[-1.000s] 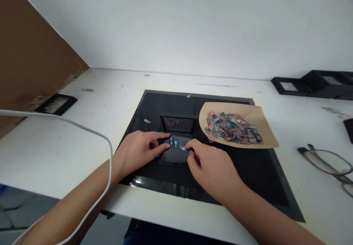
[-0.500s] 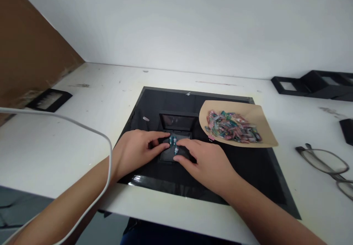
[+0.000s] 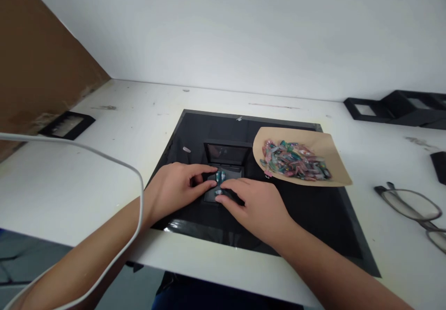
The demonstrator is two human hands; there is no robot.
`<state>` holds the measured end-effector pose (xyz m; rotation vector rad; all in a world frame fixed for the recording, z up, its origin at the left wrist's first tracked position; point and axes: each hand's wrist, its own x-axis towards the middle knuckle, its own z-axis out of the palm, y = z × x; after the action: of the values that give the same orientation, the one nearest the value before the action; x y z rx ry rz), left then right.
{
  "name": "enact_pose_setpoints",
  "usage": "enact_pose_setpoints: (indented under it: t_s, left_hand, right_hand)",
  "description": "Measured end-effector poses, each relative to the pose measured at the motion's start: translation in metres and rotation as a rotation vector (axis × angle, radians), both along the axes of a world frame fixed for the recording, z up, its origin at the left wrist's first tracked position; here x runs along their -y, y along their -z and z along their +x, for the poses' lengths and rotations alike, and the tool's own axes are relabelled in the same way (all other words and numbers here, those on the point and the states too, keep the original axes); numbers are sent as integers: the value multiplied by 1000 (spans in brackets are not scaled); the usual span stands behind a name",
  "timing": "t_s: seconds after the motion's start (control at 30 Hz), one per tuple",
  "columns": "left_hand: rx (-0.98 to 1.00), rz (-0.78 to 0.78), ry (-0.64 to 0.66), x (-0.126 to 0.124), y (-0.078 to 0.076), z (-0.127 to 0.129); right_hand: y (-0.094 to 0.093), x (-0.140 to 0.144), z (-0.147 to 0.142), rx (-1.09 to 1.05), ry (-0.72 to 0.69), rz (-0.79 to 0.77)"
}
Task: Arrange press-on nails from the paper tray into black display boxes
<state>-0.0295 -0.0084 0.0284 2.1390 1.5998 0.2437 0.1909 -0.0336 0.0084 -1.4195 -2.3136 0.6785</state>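
My left hand [image 3: 179, 185] has its thumb and index finger bent around the ends of a teal press-on nail [image 3: 218, 176]. Another teal and white press-on nail [image 3: 223, 175] lies right beside that one. Both are in a small black case [image 3: 210, 197], whose windowed lid [image 3: 226, 154] stands up at the back. Lower in the case, my right hand [image 3: 256, 203] pinches a third teal press-on nail [image 3: 218, 192] between thumb and index finger, its length lying crosswise. The fingers partly cover the case's sides.
A beige tray [image 3: 339, 170] heaped with pink, green and clear nails stands on the black mat [image 3: 313, 221]. One pale nail [image 3: 186, 149] lies alone at upper left. Eyeglasses [image 3: 409, 203] and black frames [image 3: 379, 108] sit right. A white cable [image 3: 141, 198] crosses my left forearm.
My right fingers have moved slightly left and down, and the lower nail has turned from upright to crosswise. My left hand keeps its place by the upper nails.
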Motion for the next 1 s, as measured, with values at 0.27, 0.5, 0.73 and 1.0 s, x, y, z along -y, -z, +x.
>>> enact_pose_setpoints:
  t_s: [0.27,0.5,0.73,1.0]
  left_hand:
    - [-12,-8,-1,0,-1,0]
    - [-15,14,34,1,-3,2]
    - [-41,13,23,2,-3,2]
    - [-52,11,37,2,-3,5]
  right_hand:
    - [-2,0,4,1,-6,4]
    - [-8,-9,16,34,86,14]
    - [-3,-9,10,51,139,46]
    - [4,-13,6,-87,155,57]
